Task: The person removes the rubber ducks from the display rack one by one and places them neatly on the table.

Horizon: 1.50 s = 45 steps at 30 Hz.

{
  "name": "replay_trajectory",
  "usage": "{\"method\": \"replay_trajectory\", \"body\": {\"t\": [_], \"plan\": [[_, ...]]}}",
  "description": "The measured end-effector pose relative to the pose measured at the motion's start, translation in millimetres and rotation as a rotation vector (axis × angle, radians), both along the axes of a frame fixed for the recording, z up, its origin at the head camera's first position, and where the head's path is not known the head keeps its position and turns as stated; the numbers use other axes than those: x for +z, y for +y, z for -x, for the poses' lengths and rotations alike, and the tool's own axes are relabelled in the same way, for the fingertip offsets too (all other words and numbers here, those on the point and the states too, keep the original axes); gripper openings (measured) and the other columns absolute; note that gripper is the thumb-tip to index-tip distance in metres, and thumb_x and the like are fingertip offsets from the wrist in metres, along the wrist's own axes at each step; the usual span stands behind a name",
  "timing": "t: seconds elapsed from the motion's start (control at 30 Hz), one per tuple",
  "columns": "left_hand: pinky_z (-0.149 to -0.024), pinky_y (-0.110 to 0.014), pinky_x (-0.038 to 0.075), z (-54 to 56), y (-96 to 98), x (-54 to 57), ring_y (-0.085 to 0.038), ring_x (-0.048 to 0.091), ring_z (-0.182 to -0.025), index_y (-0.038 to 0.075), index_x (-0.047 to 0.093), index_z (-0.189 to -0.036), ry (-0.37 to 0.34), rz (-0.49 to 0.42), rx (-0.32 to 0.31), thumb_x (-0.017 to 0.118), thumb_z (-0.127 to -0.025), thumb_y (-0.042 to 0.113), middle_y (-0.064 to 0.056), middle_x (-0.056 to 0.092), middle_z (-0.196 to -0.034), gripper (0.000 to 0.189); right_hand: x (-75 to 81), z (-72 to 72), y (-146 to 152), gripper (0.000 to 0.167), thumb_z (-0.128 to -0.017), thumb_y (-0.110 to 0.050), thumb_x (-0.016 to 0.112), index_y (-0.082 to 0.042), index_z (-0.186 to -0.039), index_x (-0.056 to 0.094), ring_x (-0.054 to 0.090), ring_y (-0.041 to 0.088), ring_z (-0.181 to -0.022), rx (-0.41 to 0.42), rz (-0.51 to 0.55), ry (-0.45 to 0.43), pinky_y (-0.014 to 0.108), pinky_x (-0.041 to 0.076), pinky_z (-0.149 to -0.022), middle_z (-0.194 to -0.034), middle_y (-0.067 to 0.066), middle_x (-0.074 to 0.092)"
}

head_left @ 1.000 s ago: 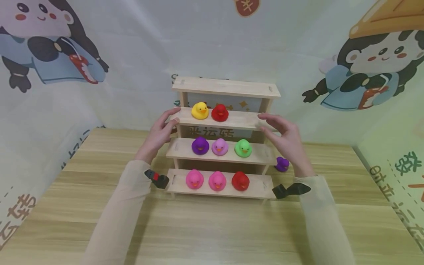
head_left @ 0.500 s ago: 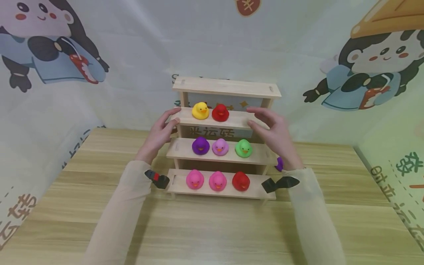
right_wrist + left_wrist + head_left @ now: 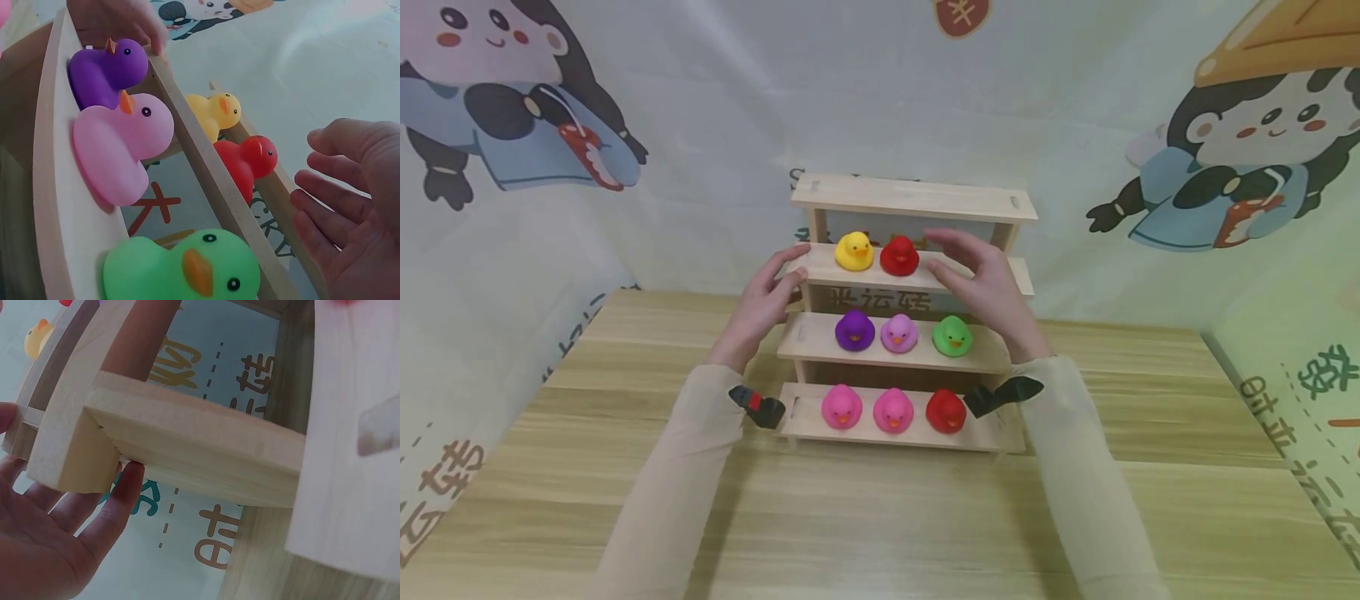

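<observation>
A pale backdrop sheet [image 3: 715, 125] printed with cartoon figures [image 3: 523, 104] in blue hangs behind a light wood-grain tabletop [image 3: 850, 517]. On this stands a stepped four-tier rack [image 3: 917, 194] of plain pale wood. Its second tier from the top bears a round yellow toy duck [image 3: 853, 252] and, just to the right, a glossy red toy duck [image 3: 899, 257].

The step in hand looks like bringing the right hand [image 3: 985, 287] to that red duck: its grip stands wide, thumb and fingers apart, holding nothing, the fingertips just beside the duck without touching it. The left hand [image 3: 760, 302] holds the tier's left end between thumb and fingers, probably to steady it; with some fingers behind the wood, how firmly is hard to tell. Taking the duck would call for a little more reach leftward, then a light pinch that spares the yellow neighbour.

One tier down sit a dark purple toy duck [image 3: 854, 332], a lilac toy duck [image 3: 898, 334] and a green toy duck [image 3: 952, 337].

No brand shows on the ducks. The backdrop carries Chinese lettering [image 3: 880, 298], partly cut off behind the rack, seemingly "来运转"; the right wrist view catches English letters [image 3: 269, 219], perhaps "CKY".
</observation>
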<state>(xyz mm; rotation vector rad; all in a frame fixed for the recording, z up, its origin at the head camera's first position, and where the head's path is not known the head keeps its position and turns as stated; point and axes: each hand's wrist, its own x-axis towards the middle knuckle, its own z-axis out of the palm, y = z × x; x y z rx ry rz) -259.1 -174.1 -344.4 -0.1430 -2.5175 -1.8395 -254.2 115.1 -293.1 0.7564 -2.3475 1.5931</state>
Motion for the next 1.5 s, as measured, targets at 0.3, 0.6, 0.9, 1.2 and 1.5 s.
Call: {"method": "replay_trajectory", "body": {"t": [0.3, 0.6, 0.9, 1.2, 1.5], "plan": [[-0.095, -0.059, 0.042, -0.8, -0.9, -0.3, -0.041, 0.046, -0.126, 0.028, 0.04, -0.147, 0.014, -0.01, -0.004, 0.046, -0.102, 0.037, -0.004, 0.029, -0.155, 0.047, 4.2, 10.0, -10, 0.042, -0.094, -0.008, 0.062, -0.002, -0.135, 0.053, 0.045, 0.026, -0.129, 0.022, -0.109, -0.018, 0.035, 0.035, -0.108, -0.136, 0.012, 0.053], [-0.094, -0.058, 0.043, 0.3, 0.1, -1.1, -0.039, 0.047, -0.126, 0.03, 0.041, -0.147, 0.006, -0.008, 0.0, 0.046, -0.101, 0.038, -0.003, 0.029, -0.155, 0.047, -0.7, 20.3, -18, 0.041, -0.096, -0.011, 0.061, -0.004, -0.135, 0.053, 0.05, 0.025, -0.125, 0.031, -0.168, -0.062, 0.034, 0.041, -0.103, -0.133, 0.011, 0.055], [-0.095, -0.056, 0.043, 0.1, 1.5, -0.8, -0.04, 0.048, -0.124, 0.032, 0.041, -0.146, -0.018, -0.02, 0.011, 0.046, -0.101, 0.038, -0.006, 0.034, -0.152, 0.046, -4.1, 18.5, -20, 0.037, -0.095, -0.016, 0.064, -0.006, -0.13, 0.056, 0.054, 0.021, -0.121, -0.018, -0.156, -0.089, 0.032, 0.045, -0.099, -0.127, 0.009, 0.059], [-0.098, -0.057, 0.04, -2.2, 2.0, 2.4, -0.041, 0.045, -0.127, 0.03, 0.038, -0.148, -0.039, -0.041, 0.006, 0.045, -0.102, 0.035, -0.006, 0.031, -0.154, 0.047, -2.6, 16.3, -19, 0.036, -0.094, -0.015, 0.064, -0.006, -0.128, 0.057, 0.054, 0.021, -0.12, -0.025, -0.166, -0.085, 0.034, 0.044, -0.1, -0.126, 0.009, 0.06], [-0.096, -0.055, 0.041, -0.6, 2.6, 0.3, -0.04, 0.047, -0.125, 0.031, 0.04, -0.147, -0.024, -0.033, 0.011, 0.046, -0.101, 0.038, -0.009, 0.034, -0.152, 0.047, -2.2, 10.2, -12, 0.034, -0.093, -0.013, 0.065, -0.006, -0.126, 0.058, 0.054, 0.021, -0.12, -0.034, -0.159, -0.065, 0.035, 0.043, -0.102, -0.124, 0.009, 0.06]]}}
